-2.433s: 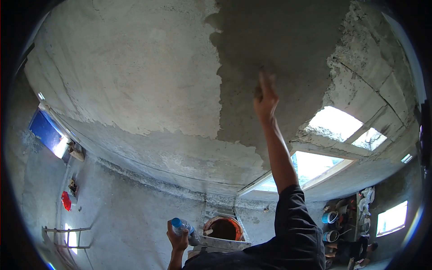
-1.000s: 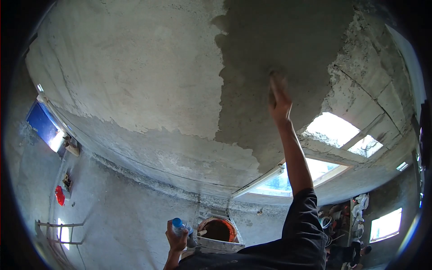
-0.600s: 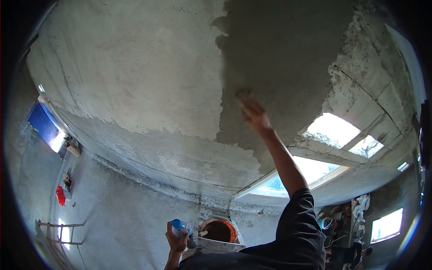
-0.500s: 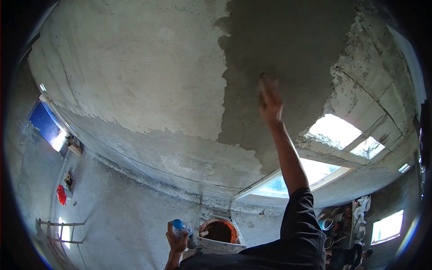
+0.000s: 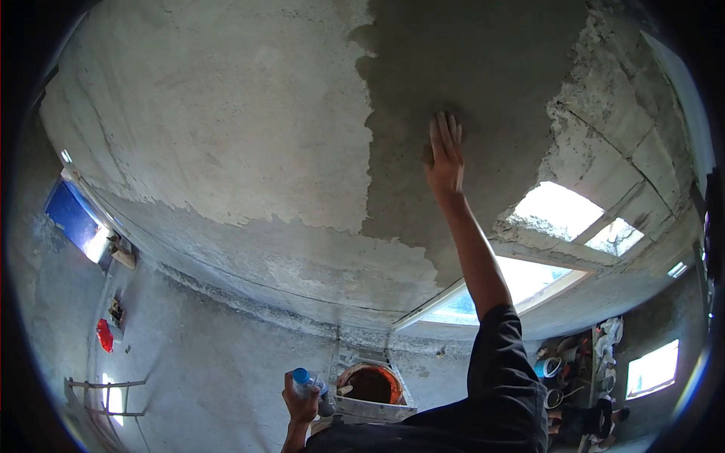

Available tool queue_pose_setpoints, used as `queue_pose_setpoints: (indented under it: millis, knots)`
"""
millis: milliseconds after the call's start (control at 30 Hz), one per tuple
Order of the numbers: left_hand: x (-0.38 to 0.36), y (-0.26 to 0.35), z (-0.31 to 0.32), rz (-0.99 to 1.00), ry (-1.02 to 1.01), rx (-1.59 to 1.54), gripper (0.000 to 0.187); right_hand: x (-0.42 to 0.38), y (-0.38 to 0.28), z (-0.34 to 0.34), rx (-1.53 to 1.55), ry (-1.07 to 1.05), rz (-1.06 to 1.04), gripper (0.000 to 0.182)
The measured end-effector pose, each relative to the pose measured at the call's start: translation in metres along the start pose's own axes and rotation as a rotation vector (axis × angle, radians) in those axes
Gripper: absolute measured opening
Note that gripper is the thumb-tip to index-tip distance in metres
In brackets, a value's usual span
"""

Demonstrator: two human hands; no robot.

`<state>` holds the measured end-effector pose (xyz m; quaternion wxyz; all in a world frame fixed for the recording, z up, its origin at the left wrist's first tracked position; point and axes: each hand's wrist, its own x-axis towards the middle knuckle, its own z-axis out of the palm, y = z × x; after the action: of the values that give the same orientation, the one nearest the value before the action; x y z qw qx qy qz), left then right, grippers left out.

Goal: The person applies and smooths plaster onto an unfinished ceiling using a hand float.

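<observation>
My right hand (image 5: 445,155) lies against a dark, damp-looking plaster patch (image 5: 483,68) on the wall, its fingers stretched out and pointing upward. Lighter, dry plaster (image 5: 226,113) borders that patch on the left along a ragged edge. Down low, my left hand (image 5: 300,408) is wrapped around a clear plastic bottle (image 5: 312,386) with a blue cap. Close to the bottle, on the right, stands a bucket (image 5: 396,383) with an orange-red rim and dark contents; a pale handle-like piece leans at its left side.
A framed window opening (image 5: 544,291) sits right of my arm, below rough bare wall. At lower right, a person (image 5: 593,419) is near a blue-and-white bucket (image 5: 548,368) and clutter. A red item (image 5: 104,336) and a ladder-like frame (image 5: 106,384) are at left.
My right hand has moved slightly up and left on the damp patch and is sharper now. The bottle stays in my left hand. The person at lower right shows more fully.
</observation>
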<state>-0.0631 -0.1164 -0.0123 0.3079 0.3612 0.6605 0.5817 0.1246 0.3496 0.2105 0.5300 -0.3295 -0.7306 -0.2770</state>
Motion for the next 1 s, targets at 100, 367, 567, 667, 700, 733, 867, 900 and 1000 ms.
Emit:
queue_pose_setpoints:
  millis: [100,367,567,667,700,733,867,900,1000]
  knots:
    - [0.000,0.006,0.003,0.013,0.018,0.007,0.070,0.002,0.026,0.008,-0.022,-0.042,-0.159,0.060]
    - [-0.006,-0.004,-0.010,0.033,0.167,0.058,0.066,-0.036,0.020,-0.007,-0.040,0.259,0.265,0.057]
    - [0.001,-0.007,-0.015,0.018,0.098,0.020,0.066,-0.013,-0.006,0.028,0.061,0.159,0.186,0.055]
    - [0.002,-0.001,-0.011,0.051,0.161,0.058,0.066,-0.077,-0.020,0.071,0.358,-0.306,-0.027,0.053]
    - [0.001,-0.001,-0.010,0.052,0.158,0.054,0.066,-0.080,-0.032,0.059,0.353,-0.306,-0.030,0.053]
    - [0.000,-0.002,-0.010,0.047,0.150,0.051,0.065,-0.075,-0.048,0.039,0.389,-0.267,-0.082,0.053]
    - [0.001,-0.001,-0.011,0.046,0.149,0.070,0.065,-0.048,-0.039,0.017,0.358,0.035,0.227,0.046]
    - [0.002,0.000,-0.011,0.049,0.150,0.070,0.065,-0.030,-0.029,0.005,0.276,0.165,0.258,0.045]
    - [0.001,-0.001,-0.011,0.047,0.155,0.101,0.065,0.005,-0.009,0.014,0.178,0.392,0.325,0.046]
